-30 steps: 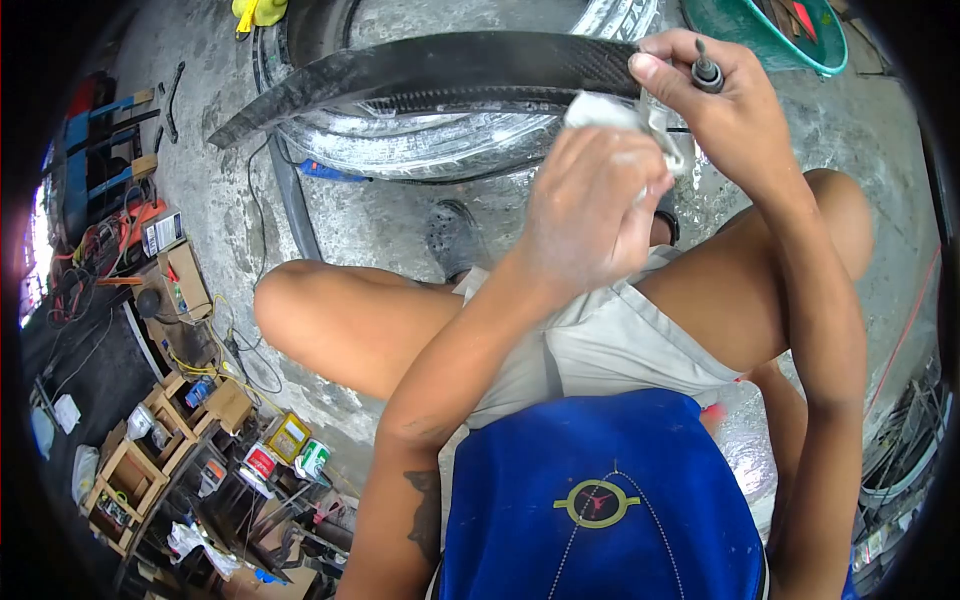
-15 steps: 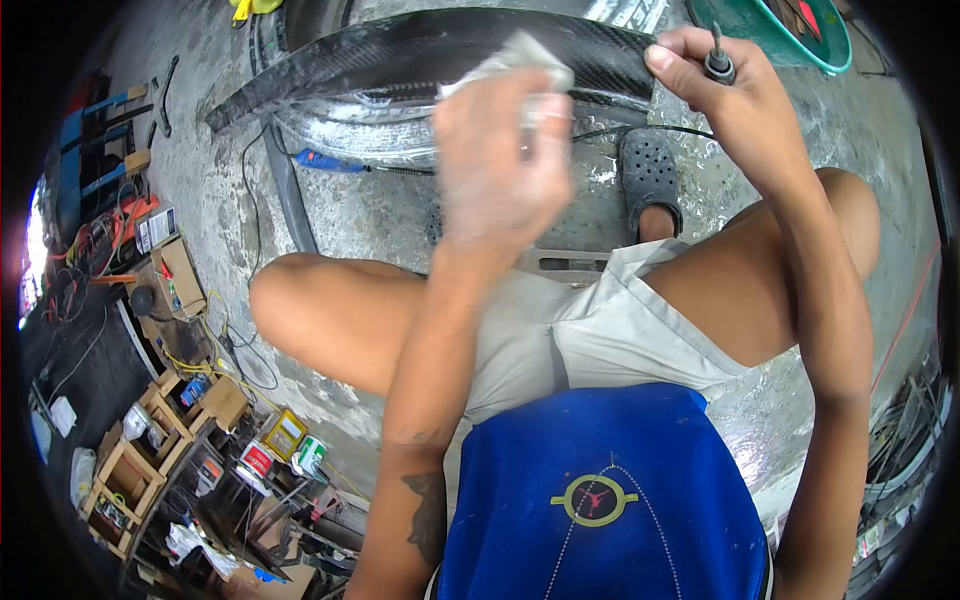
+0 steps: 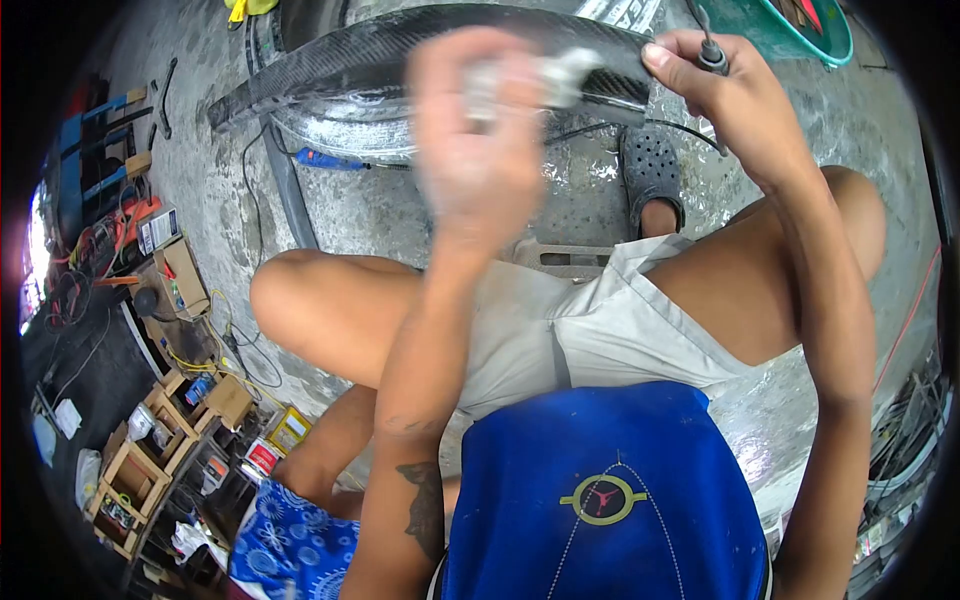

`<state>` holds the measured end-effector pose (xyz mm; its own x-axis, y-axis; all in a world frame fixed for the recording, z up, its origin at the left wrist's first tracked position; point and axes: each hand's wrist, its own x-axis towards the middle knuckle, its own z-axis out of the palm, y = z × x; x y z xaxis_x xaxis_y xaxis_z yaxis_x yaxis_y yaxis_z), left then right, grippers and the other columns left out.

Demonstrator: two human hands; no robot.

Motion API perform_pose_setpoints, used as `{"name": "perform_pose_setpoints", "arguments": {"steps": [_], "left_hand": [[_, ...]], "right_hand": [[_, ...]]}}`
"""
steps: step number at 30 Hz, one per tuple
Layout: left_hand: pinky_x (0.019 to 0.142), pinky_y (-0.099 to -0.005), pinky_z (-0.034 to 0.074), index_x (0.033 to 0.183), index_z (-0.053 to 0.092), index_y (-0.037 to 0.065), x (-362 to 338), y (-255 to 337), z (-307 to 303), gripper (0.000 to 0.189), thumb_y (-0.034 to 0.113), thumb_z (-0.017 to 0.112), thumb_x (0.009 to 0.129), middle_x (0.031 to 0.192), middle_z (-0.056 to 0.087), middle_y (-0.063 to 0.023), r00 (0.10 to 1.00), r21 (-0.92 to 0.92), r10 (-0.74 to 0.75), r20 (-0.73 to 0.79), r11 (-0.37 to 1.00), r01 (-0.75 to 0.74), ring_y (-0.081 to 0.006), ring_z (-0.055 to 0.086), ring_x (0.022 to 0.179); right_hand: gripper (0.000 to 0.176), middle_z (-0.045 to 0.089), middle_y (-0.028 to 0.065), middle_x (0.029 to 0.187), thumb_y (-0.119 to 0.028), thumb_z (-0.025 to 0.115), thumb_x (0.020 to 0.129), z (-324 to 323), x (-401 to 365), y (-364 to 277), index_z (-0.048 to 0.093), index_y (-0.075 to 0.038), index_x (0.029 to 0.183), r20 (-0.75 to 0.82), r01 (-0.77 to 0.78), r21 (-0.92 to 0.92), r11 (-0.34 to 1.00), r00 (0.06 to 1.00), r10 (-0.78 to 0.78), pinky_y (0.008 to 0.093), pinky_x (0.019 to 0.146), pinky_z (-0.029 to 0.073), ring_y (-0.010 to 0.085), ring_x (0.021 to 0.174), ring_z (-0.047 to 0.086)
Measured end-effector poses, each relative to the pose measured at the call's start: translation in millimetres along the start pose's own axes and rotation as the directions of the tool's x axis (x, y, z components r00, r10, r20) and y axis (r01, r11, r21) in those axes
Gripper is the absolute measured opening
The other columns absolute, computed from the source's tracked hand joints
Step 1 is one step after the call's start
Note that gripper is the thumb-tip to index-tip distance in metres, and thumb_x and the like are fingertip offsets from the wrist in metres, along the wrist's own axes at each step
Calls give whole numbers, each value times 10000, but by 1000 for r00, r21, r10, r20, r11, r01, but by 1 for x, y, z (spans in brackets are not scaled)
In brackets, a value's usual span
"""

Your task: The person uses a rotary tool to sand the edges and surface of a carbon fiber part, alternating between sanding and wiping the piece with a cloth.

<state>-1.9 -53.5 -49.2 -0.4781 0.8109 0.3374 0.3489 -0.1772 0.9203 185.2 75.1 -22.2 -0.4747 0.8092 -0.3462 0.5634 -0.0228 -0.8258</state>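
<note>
A long curved dark panel with a woven carbon-like pattern lies across the top of the view. My left hand, smeared by motion, is over its middle with a whitish cloth in its fingers. At the panel's right end my right hand pinches the edge between thumb and fingers. A thin black rotary tool end on a cable also sits between the fingers of my right hand.
A blue pen-like tool lies on the concrete floor below the panel. A green tub stands at the top right. Wooden crates and clutter fill the lower left. Another person's patterned blue clothing and bare limb show at the bottom left.
My left hand has moved slightly left over the panel. Another person has come into view at the bottom left. My right hand keeps its hold on the panel's end.
</note>
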Motion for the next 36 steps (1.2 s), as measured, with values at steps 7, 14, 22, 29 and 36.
{"name": "perform_pose_setpoints", "arguments": {"steps": [7, 14, 22, 29, 36], "left_hand": [[737, -259, 551, 1109, 600, 29, 33, -6, -66, 191, 189, 663, 1026, 961, 630, -61, 930, -84, -147, -337, 989, 125, -91, 610, 808], [974, -491, 454, 1419, 543, 61, 56, -28, -57, 1109, 599, 940, 534, 1207, 615, -201, 900, 572, 103, 423, 741, -353, -385, 537, 1182], [955, -464, 420, 1376, 581, 73, 61, -71, -18, 1095, 518, 968, 454, 1246, 514, -172, 754, 627, -101, 649, 632, -456, -348, 534, 1213], [976, -467, 410, 1328, 633, 64, 61, -87, -25, 1060, 512, 974, 430, 1283, 516, -161, 721, 551, -151, 676, 754, -358, -335, 518, 1242], [992, -489, 406, 1374, 614, 69, 68, -86, -20, 1151, 710, 886, 459, 1267, 538, -178, 664, 571, -206, 719, 720, -395, -365, 512, 1228]], "right_hand": [[256, 549, -106, 768, -370, 733, 951, -5, 7, 8, 699, -121, 903, 133, -18, 67, 998, 991, 9, 225, 659, 361, 28, 723, 441], [273, 670, -15, 891, -314, 721, 946, 4, 22, 30, 750, -52, 1015, -36, -50, -18, 999, 998, 49, 281, 758, 460, 94, 840, 571], [311, 666, 60, 918, -308, 739, 956, 10, 43, 75, 708, -39, 1108, 96, -224, -122, 967, 967, 237, 329, 745, 478, 146, 808, 573], [481, 613, 80, 1045, -217, 705, 972, -6, 23, 77, 534, -58, 1393, -3, -28, -89, 996, 1000, 27, 328, 835, 465, 158, 903, 542], [570, 416, 37, 988, -25, 469, 816, -75, 8, 24, 324, -116, 1360, -103, 159, 169, 973, 984, -143, 277, 793, 382, 137, 888, 417]]}}
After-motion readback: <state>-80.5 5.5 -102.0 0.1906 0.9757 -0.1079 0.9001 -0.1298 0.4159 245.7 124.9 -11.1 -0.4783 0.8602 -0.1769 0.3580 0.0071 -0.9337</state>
